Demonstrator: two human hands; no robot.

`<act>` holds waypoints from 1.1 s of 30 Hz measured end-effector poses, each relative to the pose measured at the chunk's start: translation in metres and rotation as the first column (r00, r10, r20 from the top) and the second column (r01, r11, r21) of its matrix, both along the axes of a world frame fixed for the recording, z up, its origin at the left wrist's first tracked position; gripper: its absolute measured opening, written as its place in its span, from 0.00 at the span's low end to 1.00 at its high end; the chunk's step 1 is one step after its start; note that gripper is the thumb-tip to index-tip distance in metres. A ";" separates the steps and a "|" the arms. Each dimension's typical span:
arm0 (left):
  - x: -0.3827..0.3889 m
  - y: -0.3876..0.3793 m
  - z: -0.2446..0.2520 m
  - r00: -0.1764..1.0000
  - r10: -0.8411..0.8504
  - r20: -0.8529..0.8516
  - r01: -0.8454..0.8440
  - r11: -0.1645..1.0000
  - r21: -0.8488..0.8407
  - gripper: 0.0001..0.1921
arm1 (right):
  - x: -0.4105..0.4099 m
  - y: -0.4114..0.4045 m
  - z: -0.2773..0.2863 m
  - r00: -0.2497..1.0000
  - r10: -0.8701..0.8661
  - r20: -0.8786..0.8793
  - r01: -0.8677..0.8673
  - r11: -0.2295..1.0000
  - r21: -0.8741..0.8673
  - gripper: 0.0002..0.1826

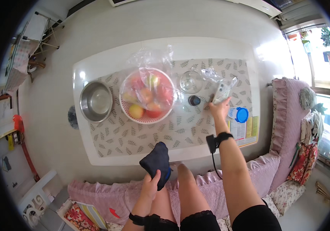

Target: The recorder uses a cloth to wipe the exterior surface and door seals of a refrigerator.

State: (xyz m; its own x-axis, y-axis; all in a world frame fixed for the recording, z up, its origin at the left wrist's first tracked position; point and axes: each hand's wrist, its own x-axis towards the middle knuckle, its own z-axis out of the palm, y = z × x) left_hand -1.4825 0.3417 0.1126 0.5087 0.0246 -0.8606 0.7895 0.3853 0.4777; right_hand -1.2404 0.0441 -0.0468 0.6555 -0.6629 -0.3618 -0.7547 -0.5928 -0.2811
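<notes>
My left hand (153, 182) grips a folded dark navy cloth (157, 161), held over my knees near the table's front edge. Out over the right side of the table, my right hand (220, 109) has its thumb and fingers around the near end of a pale smartphone (221, 91), whose camera lenses face up. Crumpled clear plastic (211, 74) lies just beyond the phone. Close to the right of this hand is a clear container with a blue lid (242, 115). A small dark round jar or cap (194, 100) stands to its left, with a clear glass dish (191, 82) behind.
A white and red basket (124, 114) of apples and other fruit, partly under a clear plastic bag (150, 57), occupies mid-table. Left of it sits a steel bowl (96, 101). A printed sheet (250, 131) lies at the table's right corner. A pink-covered sofa (101, 193) runs along the front.
</notes>
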 end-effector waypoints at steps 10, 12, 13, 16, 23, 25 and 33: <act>0.018 0.003 -0.001 0.999 -0.040 0.004 0.040 0.999 -0.024 0.26 | -0.194 0.004 0.015 0.990 0.133 0.047 -0.137 0.986 0.091 0.60; 0.020 0.001 -0.003 0.999 -0.028 0.030 0.029 0.999 -0.033 0.27 | -0.222 -0.017 0.002 0.991 0.113 0.067 -0.115 0.993 0.027 0.60; 0.019 0.003 -0.005 0.998 -0.047 0.030 0.047 0.999 -0.026 0.27 | -0.228 -0.023 0.000 0.991 0.104 0.089 -0.101 0.994 -0.030 0.59; 0.018 0.001 -0.011 0.998 -0.059 0.032 0.059 0.998 0.001 0.26 | -0.233 -0.049 -0.017 0.997 0.033 0.067 -0.030 0.999 -0.042 0.58; 0.022 0.005 -0.016 0.998 -0.038 0.040 0.038 0.999 0.002 0.25 | -0.222 -0.054 -0.028 0.958 0.237 0.163 -0.197 0.953 -0.228 0.40; 0.029 0.009 -0.013 0.998 -0.063 0.023 0.064 0.996 -0.054 0.24 | -0.187 -0.042 -0.011 0.932 0.275 0.236 -0.219 0.946 -0.239 0.32; 0.047 0.030 -0.050 0.975 -0.210 0.066 0.198 0.969 0.149 0.22 | -0.073 -0.026 -0.012 0.937 0.312 0.157 -0.291 0.946 -0.142 0.10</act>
